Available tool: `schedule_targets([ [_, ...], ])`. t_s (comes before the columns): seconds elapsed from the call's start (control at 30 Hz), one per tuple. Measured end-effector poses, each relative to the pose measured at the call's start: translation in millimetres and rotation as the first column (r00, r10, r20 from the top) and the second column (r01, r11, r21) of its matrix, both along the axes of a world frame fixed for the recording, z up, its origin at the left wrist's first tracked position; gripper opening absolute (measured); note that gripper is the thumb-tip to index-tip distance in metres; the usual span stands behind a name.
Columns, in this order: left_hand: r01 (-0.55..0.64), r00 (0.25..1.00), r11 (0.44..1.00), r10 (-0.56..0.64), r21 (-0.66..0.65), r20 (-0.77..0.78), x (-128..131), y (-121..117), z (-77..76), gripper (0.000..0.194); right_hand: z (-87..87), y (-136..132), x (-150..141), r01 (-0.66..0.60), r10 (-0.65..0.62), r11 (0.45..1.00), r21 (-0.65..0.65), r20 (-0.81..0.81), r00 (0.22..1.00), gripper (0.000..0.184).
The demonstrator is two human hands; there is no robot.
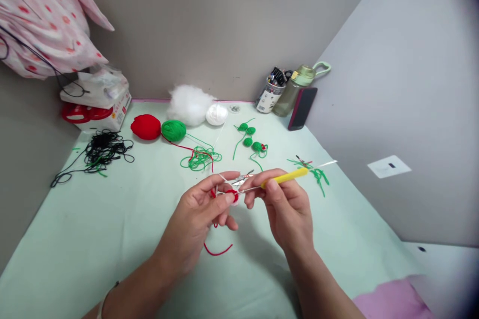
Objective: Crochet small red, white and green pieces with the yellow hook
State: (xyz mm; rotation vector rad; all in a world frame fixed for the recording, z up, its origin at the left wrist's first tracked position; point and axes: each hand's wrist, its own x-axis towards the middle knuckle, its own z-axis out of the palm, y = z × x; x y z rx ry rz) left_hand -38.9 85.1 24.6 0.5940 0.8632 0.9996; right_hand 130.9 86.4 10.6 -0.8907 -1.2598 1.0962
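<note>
My left hand (204, 207) pinches a small red and white crochet piece (234, 196) between thumb and fingers. White yarn runs over its raised index finger, and red yarn (218, 253) hangs below onto the table. In my right hand (286, 204) is a crochet hook with a yellow handle (290, 177), held like a pen. Its thin metal shaft points left and meets the crochet piece; whether the tip is inside a stitch I cannot tell. Small scissors (243, 178) lie just behind the hands, partly hidden by them.
Behind lie a red yarn ball (145, 127), a green yarn ball (173, 130), a white yarn ball (216, 114) and fluffy stuffing (190, 104). Black yarn (107, 152) is tangled at left. Small green crochet pieces (247, 142) sit mid-table. A phone (302, 108) leans near a bottle (288, 97).
</note>
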Motion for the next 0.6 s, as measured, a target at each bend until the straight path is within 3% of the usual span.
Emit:
schedule_targets([
  [0.1,-0.053,0.998,0.998,0.054,0.043,-0.043,1.8,-2.4,-2.0,0.031,-1.0,-6.5,-1.7,0.052,-0.115,0.969,0.241,0.254,0.960,0.023],
  [0.17,-0.082,0.996,0.996,0.084,0.043,-0.034,3.5,-3.5,-4.5,0.038,-3.5,-9.8,-3.5,-0.007,-0.220,0.891,0.453,0.447,0.867,0.030],
  [0.23,-0.070,0.997,0.997,0.071,-0.008,0.027,4.4,-3.2,-6.7,0.043,-6.5,-11.5,-4.7,-0.051,-0.282,0.846,0.530,0.526,0.802,0.037],
  [0.33,0.022,0.989,0.993,-0.004,-0.118,0.150,2.7,0.0,-7.4,0.044,-8.6,-10.8,-4.1,0.033,-0.283,0.880,0.474,0.469,0.837,0.032],
  [0.43,0.032,0.983,0.988,-0.004,-0.148,0.184,-0.1,3.0,-4.4,0.038,-6.2,-6.7,-2.9,0.134,-0.249,0.923,0.362,0.293,0.923,0.026],
  [0.53,-0.001,0.991,0.996,0.013,-0.087,0.136,-0.2,1.9,-0.7,0.040,-2.2,-2.1,-4.7,0.079,-0.100,0.978,0.191,0.101,0.990,0.021],
  [0.6,-0.004,0.997,0.999,0.008,-0.050,0.080,1.4,-0.7,0.3,0.041,-1.1,-1.3,-7.3,0.039,-0.060,0.982,0.184,0.114,0.992,0.018],
])
